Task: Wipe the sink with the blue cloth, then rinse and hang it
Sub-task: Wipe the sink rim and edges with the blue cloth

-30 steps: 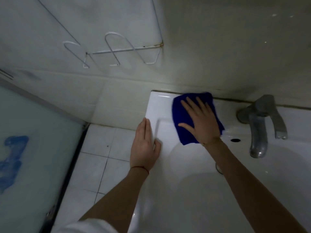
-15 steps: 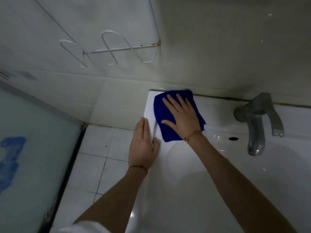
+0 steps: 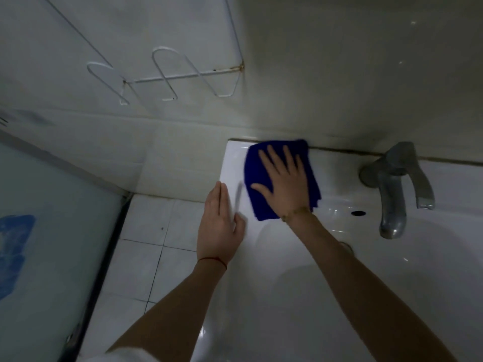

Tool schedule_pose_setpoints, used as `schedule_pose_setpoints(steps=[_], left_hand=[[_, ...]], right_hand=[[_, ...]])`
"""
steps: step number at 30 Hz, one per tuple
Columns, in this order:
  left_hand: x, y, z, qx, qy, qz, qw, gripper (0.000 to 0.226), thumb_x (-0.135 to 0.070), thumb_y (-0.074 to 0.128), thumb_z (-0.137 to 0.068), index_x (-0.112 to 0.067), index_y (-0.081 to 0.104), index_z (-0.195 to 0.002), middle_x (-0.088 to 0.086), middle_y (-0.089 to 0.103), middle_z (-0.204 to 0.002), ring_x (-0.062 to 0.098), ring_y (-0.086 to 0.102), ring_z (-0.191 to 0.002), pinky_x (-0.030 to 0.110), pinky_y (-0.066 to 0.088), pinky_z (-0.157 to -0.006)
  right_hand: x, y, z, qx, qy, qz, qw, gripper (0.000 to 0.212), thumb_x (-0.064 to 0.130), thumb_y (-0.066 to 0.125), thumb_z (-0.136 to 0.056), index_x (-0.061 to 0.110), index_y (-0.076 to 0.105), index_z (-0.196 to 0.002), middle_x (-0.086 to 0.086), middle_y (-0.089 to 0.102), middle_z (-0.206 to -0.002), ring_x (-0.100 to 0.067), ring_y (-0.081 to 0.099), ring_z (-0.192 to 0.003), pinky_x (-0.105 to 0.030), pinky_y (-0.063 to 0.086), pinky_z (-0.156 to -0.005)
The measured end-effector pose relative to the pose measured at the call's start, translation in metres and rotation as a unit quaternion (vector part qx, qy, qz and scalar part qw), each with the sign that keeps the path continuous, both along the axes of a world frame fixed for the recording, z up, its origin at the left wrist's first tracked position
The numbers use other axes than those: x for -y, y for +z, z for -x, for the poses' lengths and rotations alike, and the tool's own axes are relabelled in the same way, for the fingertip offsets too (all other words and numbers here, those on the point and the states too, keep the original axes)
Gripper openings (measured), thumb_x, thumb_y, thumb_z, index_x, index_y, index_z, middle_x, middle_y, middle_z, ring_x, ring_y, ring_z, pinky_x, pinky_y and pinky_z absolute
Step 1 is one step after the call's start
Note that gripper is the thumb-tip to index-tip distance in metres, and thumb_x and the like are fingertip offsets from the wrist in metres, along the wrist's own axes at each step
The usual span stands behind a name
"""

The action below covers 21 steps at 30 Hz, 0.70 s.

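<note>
Under the flat right hand point(image 3: 285, 184), the white sink point(image 3: 339, 296) is lying wide and shiny, and its back left corner is getting wiped. Just beyond that hand's fingertips, the wall is meeting the sink's back edge. Off to the hand's right, the gray tap point(image 3: 392, 194) is standing well apart. The blue cloth point(image 3: 254, 176) is lying folded flat under the palm — the fingers are straight and spread, pressing down, not curling round it. Its long side is pointing from the wall toward the bowl, tipped a little. The left hand point(image 3: 218, 228) is resting flat on the sink's left rim, holding nothing. To wipe well, I think the palm should be pushing evenly and sliding the cloth right into the corner — slowly, so it is not bunching up.
</note>
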State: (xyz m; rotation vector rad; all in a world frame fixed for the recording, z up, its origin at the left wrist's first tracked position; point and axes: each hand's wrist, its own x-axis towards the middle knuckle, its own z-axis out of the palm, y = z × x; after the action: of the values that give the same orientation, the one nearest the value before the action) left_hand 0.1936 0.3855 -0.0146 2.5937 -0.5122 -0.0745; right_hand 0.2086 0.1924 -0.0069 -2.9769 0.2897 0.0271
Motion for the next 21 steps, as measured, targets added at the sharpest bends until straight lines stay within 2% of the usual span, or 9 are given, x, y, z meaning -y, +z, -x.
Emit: schedule_pose_setpoints(steps=[2, 4, 8, 11, 15, 17, 21], left_hand=[[0.000, 0.000, 0.000, -0.001, 0.001, 0.000, 1.000, 0.070, -0.021, 0.053, -0.096, -0.002, 0.018, -0.155, 0.012, 0.022, -0.160, 0.021, 0.023, -0.148, 0.029, 0.023, -0.119], [-0.002, 0.000, 0.000, -0.001, 0.000, 0.002, 1.000, 0.070, -0.021, 0.053, -0.096, -0.003, 0.019, -0.155, 0.011, 0.022, -0.160, 0.021, 0.024, -0.147, 0.030, 0.025, -0.118], [-0.003, 0.001, 0.000, -0.003, -0.001, 0.012, 1.000, 0.071, -0.021, 0.053, -0.096, -0.003, 0.019, -0.155, 0.011, 0.022, -0.160, 0.023, 0.023, -0.148, 0.029, 0.023, -0.118], [-0.002, 0.001, 0.000, 0.007, -0.004, 0.014, 1.000, 0.071, -0.019, 0.054, -0.095, -0.002, 0.019, -0.154, 0.013, 0.023, -0.159, 0.023, 0.024, -0.147, 0.029, 0.021, -0.118], [-0.003, 0.000, 0.001, 0.000, 0.002, 0.020, 1.000, 0.070, -0.020, 0.054, -0.095, -0.002, 0.019, -0.154, 0.012, 0.023, -0.160, 0.022, 0.024, -0.147, 0.030, 0.024, -0.118], [-0.003, 0.001, 0.000, -0.001, 0.001, 0.028, 1.000, 0.071, -0.020, 0.054, -0.095, -0.003, 0.020, -0.154, 0.012, 0.025, -0.160, 0.021, 0.025, -0.147, 0.032, 0.029, -0.118], [-0.008, 0.005, 0.006, 0.001, 0.021, 0.048, 0.999, 0.071, -0.029, 0.056, -0.097, -0.005, 0.022, -0.154, 0.010, 0.031, -0.157, 0.019, 0.030, -0.144, 0.035, 0.035, -0.115]], right_hand=[[-0.005, 0.000, -0.007, -0.003, 0.052, -0.014, 0.999, 0.070, 0.060, 0.032, -0.095, 0.024, 0.018, -0.153, 0.000, 0.020, -0.159, -0.031, 0.017, -0.146, -0.046, 0.008, -0.119], [0.012, -0.002, 0.002, 0.006, 0.091, -0.022, 0.996, 0.066, 0.057, 0.028, -0.096, 0.023, 0.024, -0.152, 0.000, 0.024, -0.158, -0.031, 0.021, -0.145, -0.045, 0.011, -0.118], [0.055, -0.010, 0.034, 0.034, 0.010, -0.030, 0.999, 0.064, 0.055, 0.030, -0.096, 0.021, 0.027, -0.151, -0.002, 0.030, -0.156, -0.032, 0.026, -0.142, -0.048, 0.019, -0.117], [0.043, -0.007, 0.023, 0.026, -0.005, -0.026, 0.999, 0.064, 0.054, 0.029, -0.096, 0.022, 0.026, -0.151, -0.003, 0.028, -0.157, -0.033, 0.025, -0.143, -0.050, 0.021, -0.117], [0.003, 0.001, -0.019, 0.003, 0.066, -0.036, 0.997, 0.064, 0.055, 0.017, -0.096, 0.024, 0.022, -0.152, 0.002, 0.022, -0.159, -0.028, 0.019, -0.146, -0.046, 0.017, -0.118], [-0.017, 0.003, -0.036, 0.003, 0.118, -0.035, 0.992, 0.059, 0.050, 0.023, -0.098, 0.025, 0.024, -0.152, 0.003, 0.023, -0.158, -0.027, 0.020, -0.146, -0.045, 0.017, -0.117], [-0.029, 0.004, -0.041, -0.004, 0.219, -0.052, 0.974, 0.054, 0.044, 0.030, -0.101, 0.028, 0.024, -0.152, 0.007, 0.024, -0.158, -0.022, 0.016, -0.147, -0.039, 0.008, -0.120]])
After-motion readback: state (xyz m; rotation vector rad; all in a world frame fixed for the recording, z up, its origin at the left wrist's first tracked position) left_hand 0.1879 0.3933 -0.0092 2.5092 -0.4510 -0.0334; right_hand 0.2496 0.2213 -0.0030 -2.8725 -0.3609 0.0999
